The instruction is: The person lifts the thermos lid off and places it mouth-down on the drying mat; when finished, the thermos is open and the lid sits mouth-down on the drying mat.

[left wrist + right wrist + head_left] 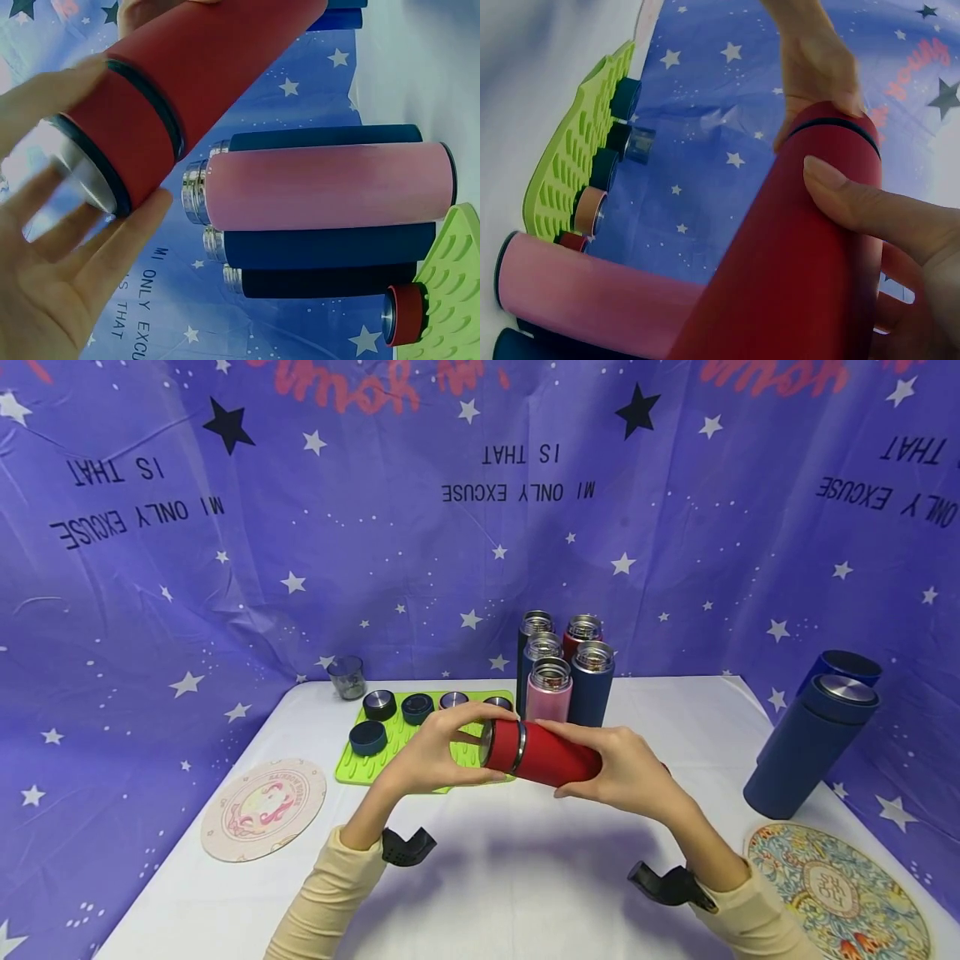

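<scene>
A red thermos bottle (558,756) is held tilted in the air above the table, its red lid (504,745) seated on it and pointing left. My left hand (431,752) grips the lid between thumb and fingertips; in the left wrist view the lid's silver top (86,169) shows between the fingers. Around the body my right hand (630,770) is wrapped, with its thumb (847,199) along the side in the right wrist view. Just behind stand lidless bottles: a pink one (548,700), a blue one (592,689) and several others with bare steel necks.
A green drying mat (352,768) bears several loose lids, among them a blue lid (368,738). Behind it stands a clear glass (347,678). Two lidded blue bottles, the nearer one (806,752) taller, stand right. Round mats (225,827) (885,902) lie at both sides.
</scene>
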A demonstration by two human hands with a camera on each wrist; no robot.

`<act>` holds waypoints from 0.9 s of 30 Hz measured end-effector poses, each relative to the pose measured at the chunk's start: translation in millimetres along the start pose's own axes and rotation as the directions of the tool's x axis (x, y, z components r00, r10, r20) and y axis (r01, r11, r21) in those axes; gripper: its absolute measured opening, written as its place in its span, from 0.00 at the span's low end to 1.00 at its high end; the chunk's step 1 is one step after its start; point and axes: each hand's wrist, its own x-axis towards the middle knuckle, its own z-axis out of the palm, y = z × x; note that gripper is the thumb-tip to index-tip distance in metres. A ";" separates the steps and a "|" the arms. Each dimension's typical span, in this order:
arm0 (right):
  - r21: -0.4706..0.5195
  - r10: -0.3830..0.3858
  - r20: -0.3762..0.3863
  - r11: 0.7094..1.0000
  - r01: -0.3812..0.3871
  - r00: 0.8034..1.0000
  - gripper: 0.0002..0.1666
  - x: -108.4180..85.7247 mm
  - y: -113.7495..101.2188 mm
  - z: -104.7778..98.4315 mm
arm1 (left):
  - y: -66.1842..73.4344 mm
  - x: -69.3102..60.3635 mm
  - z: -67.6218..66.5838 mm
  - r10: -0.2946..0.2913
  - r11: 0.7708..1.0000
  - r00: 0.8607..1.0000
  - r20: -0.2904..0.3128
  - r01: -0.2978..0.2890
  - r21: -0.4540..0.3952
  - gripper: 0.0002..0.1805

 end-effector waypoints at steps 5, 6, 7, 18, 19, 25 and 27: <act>-0.132 -0.075 -0.076 0.989 0.065 0.994 0.48 -0.2 -3.0 2.5 | 2.0 -1.7 1.0 -0.198 0.980 0.978 -0.061 0.196 -0.033 0.30; -0.154 -0.084 -0.089 0.986 0.070 0.992 0.48 -0.1 -3.5 2.5 | 2.7 -1.8 1.0 -0.229 0.973 0.971 -0.064 0.227 -0.035 0.30; -0.169 -0.091 -0.097 0.983 0.073 0.991 0.47 -0.1 -4.0 2.4 | 3.1 -1.8 1.0 -0.254 0.967 0.965 -0.063 0.252 -0.038 0.29; -0.002 -0.012 -0.038 1.000 0.012 0.999 0.51 0.4 3.4 -1.5 | -2.2 -1.0 1.4 -0.002 1.000 0.999 -0.041 0.001 -0.011 0.39; 0.018 -0.004 -0.034 1.000 0.005 0.999 0.51 0.3 4.2 -1.7 | -2.5 -0.8 1.3 0.021 1.000 0.999 -0.046 -0.021 -0.005 0.38; -0.030 -0.016 -0.048 0.999 0.014 0.999 0.51 0.7 4.3 -0.8 | -3.0 -0.2 -0.8 0.020 1.000 0.997 -0.073 -0.019 0.015 0.36; -0.081 -0.028 -0.060 0.996 0.023 0.998 0.50 0.6 4.1 -0.7 | -3.6 -0.3 -2.4 -0.014 1.000 0.996 -0.083 0.015 0.011 0.36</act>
